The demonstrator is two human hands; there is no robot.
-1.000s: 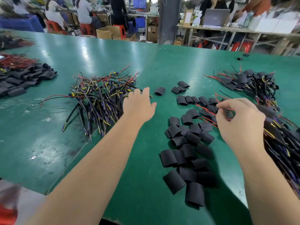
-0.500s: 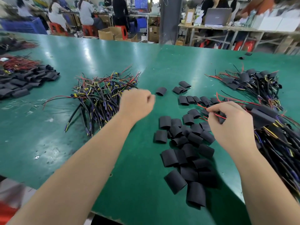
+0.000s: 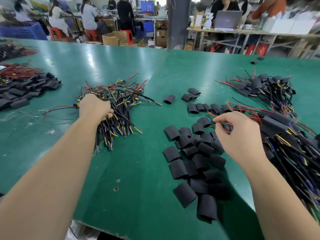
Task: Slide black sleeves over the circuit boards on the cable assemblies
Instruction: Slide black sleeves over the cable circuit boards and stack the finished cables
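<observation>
Black sleeves (image 3: 192, 163) lie loose, scattered on green table (image 3: 135, 187), centre-right, partly under right hand (image 3: 240, 135). Left hand (image 3: 94, 107) fingers curled, gripping into heap of bare cable assemblies (image 3: 121, 101) at left. Right hand fingers curled narrow, pinching red wires (image 3: 210, 115) at edge of sleeved assemblies (image 3: 280, 135) heaped right. Another sleeve pile (image 3: 26, 90) far left.

1. The head-worn camera is looking forward and down across the green table (image 3: 155, 70) from its near edge.
2. It is framing the left hand (image 3: 94, 106) and right hand (image 3: 239, 135) closely.
3. Its wide angle is reaching the workshop (image 3: 225, 30) behind.
</observation>
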